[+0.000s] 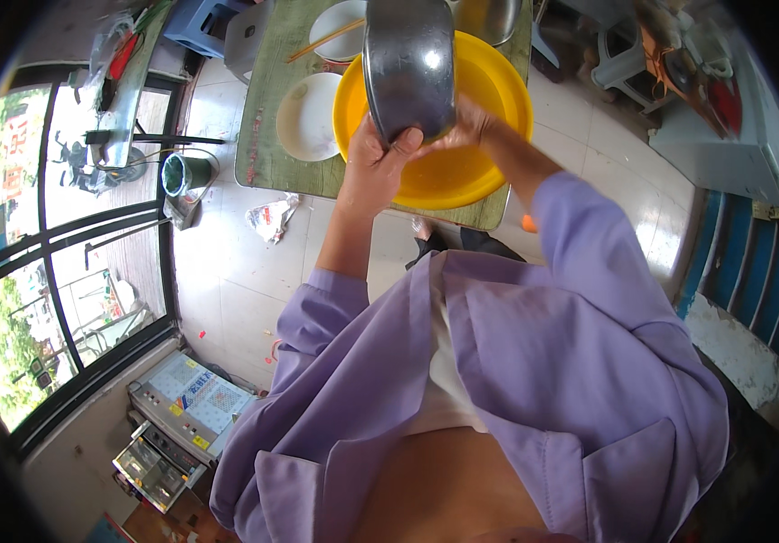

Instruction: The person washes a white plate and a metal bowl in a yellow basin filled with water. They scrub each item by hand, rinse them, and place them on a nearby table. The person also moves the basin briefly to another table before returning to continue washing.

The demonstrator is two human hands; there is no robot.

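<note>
A deep metal bowl [408, 68] is tilted on its side above a yellow plastic basin [520, 129]. My left hand [377, 163] grips the bowl's near edge, its thumb on the outer wall. Against the lower right of the bowl rests my right hand [465, 127], slightly blurred, with its fingers partly hidden beneath. The basin stands on a green wood-grain table [260, 146]. At its left lies a white dish [308, 117]. Behind that is a white bowl [338, 34] with wooden chopsticks [325, 41] across it. The inside of the metal bowl faces away from me.
Another metal vessel [498, 19] stands at the table's far right. Stools, including a blue plastic one [198, 27], are beyond the table. A green bin [186, 174] and a crumpled plastic bag [273, 217] are on the tiled floor at left. A white cabinet-like unit [715, 159] stands at right.
</note>
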